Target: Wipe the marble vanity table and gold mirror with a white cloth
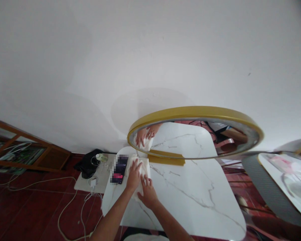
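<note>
A pale, crumpled cloth (pixel 145 166) lies on the white marbled tabletop (pixel 180 197). My left hand (pixel 133 175) rests on it palm down, fingers stretched out and a little apart. Lower and to the right, my right hand (pixel 148 192) presses on the cloth's near part with its fingers spread. Parts of the cloth are hidden under both hands. A phone (pixel 119 170) with a partly blurred screen lies just left of the cloth.
A round gold-framed mirror (pixel 195 112) stands on the tabletop on a gold base (pixel 165 158), reflecting my hands. Left are a low pale surface with a black bag (pixel 88 164), a small bottle (pixel 101 157) and trailing cables (pixel 72 201). A grey chair (pixel 263 187) stands at right.
</note>
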Available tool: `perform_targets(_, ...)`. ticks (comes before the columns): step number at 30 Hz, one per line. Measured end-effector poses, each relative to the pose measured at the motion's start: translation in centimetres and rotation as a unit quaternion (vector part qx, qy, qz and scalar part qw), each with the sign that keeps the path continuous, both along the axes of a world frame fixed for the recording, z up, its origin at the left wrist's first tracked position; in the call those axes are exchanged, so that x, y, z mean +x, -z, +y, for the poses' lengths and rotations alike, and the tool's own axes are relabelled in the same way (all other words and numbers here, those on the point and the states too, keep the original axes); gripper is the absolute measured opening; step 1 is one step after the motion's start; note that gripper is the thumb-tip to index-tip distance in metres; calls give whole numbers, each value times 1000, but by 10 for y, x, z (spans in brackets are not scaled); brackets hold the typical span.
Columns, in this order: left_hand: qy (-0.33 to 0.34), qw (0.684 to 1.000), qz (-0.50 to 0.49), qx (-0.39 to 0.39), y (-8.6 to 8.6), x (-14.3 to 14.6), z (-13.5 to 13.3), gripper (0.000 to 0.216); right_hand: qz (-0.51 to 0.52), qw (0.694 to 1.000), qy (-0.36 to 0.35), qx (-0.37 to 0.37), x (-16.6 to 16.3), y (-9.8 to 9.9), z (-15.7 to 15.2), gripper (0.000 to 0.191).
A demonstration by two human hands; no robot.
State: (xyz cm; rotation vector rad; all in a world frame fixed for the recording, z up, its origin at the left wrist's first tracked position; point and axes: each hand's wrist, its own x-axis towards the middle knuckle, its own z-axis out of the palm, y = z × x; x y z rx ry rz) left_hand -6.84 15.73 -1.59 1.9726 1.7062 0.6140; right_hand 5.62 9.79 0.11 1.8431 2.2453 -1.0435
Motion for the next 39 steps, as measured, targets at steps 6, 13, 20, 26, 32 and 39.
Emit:
perform_targets(6, 0, 1000, 27, 14, 0, 10, -42, 59, 8, 1000, -27, -12, 26, 0, -34, 84)
perform_targets(13, 50, 992, 119, -9, -23, 18, -86, 53, -7, 997, -73, 17, 90, -13, -66, 86)
perform_targets(20, 184, 967, 121, -132, -23, 28, -128, 66, -26, 991, -103, 77, 147, -9, -77, 79)
perform_targets(26, 152, 962, 110, -198, -8, 48, -123, 63, -19, 989, -82, 123, 146, 0, -85, 65)
perform_targets(32, 143, 967, 107, -181, -12, 60, -87, 60, -73, 988, -47, 127, 139, 3, -54, 74)
perform_targets(39, 71, 972, 144, -171, -31, 78, -31, 52, -96, 986, -10, 134, 136, 0, 14, 66)
